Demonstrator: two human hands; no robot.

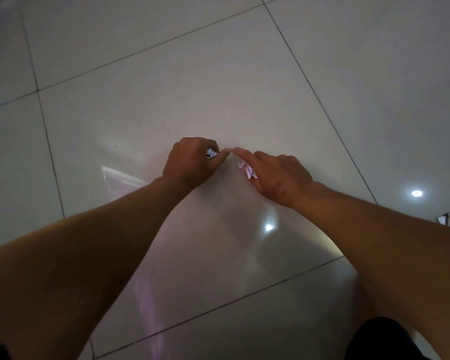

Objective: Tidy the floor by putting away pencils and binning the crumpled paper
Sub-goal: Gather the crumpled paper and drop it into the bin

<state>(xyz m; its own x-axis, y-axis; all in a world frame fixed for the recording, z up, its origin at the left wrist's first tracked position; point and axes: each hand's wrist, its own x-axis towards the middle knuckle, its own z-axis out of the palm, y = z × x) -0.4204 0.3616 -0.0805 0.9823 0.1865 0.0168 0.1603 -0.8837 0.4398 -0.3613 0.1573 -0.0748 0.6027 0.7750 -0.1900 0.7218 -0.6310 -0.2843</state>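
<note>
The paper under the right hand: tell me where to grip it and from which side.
Pinch the paper across its bulging crumpled middle, coming from above. It lies loose on the floor under the right hand, partly covered by the fingers; the creases should give fingertips purchase. The left hand already holds another scrap.

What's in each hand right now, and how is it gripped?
Left hand: crumpled paper balled in its closed grip. Right hand: another paper scrap under its fingers; grip unclear.

Dim, soft picture; lamp glare spots on the glossy floor [218, 74] below and right of the hands; edges bend.
</note>
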